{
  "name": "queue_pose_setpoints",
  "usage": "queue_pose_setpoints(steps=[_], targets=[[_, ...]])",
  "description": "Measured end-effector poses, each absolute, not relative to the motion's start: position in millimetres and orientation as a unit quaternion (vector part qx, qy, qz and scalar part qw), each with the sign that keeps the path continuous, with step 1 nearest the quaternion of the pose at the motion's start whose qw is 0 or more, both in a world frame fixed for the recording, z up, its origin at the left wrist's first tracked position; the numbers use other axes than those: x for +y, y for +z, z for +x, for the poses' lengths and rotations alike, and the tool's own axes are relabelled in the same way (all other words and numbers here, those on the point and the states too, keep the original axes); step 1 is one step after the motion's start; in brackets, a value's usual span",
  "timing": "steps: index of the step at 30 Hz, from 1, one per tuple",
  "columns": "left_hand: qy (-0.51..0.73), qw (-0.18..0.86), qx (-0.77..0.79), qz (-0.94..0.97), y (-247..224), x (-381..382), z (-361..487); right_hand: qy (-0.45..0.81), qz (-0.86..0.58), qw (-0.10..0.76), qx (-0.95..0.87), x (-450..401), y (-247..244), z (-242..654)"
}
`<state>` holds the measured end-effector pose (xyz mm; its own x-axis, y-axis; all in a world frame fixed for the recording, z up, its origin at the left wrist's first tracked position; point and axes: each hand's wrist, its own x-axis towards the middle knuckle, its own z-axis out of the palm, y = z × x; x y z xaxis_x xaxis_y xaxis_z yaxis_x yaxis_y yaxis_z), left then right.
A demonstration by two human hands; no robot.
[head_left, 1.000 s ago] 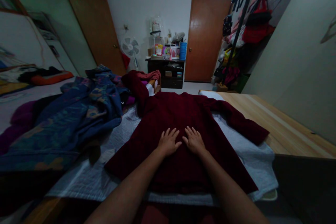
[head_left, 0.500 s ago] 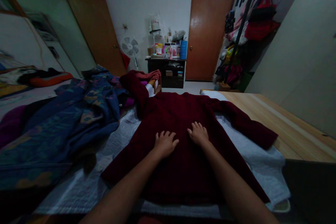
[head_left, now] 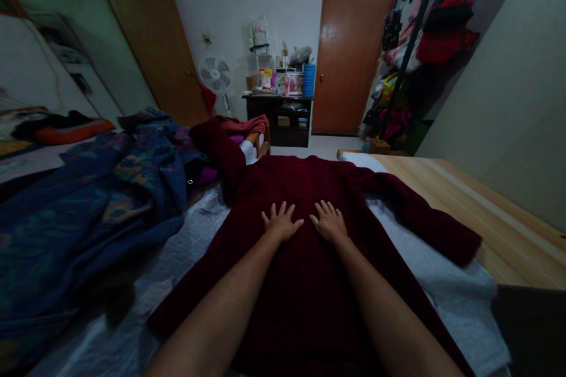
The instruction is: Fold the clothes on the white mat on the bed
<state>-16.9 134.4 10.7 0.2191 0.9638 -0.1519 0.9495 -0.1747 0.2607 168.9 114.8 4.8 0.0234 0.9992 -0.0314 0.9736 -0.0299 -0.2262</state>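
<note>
A dark red long-sleeved coat (head_left: 305,283) lies spread out on a pale quilted cover (head_left: 177,271), its collar end away from me. Its right-hand sleeve stretches out toward the wooden board, and the left-hand sleeve points up and away. My left hand (head_left: 282,224) rests palm down on the middle of the coat, fingers spread. Just to the right of it, my right hand (head_left: 329,222) lies flat on the same cloth, fingers also apart. Neither hand grips anything.
Blue flowered clothing (head_left: 132,188) is heaped at the left. A light wooden board (head_left: 442,188) runs along the right side. Farther off stand a white fan (head_left: 216,73), a dark cabinet (head_left: 289,123) with many items on top, a brown door (head_left: 351,59) and hanging bags (head_left: 446,41).
Both hands have slid slightly forward over the coat, with the fingers spreading wider. The camera view has moved a little closer to the coat.
</note>
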Motion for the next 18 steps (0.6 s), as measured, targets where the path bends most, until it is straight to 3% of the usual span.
queue_pose_setpoints(steps=[8, 18], targets=[[0.037, 0.043, 0.659, 0.750, 2, 144, -73, 0.094, -0.750, 0.042, -0.653, 131, -2, 209], [-0.009, 0.008, 0.696, 0.718, 12, 107, -128, 0.001, -0.736, 0.119, -0.667, 117, -11, 227]])
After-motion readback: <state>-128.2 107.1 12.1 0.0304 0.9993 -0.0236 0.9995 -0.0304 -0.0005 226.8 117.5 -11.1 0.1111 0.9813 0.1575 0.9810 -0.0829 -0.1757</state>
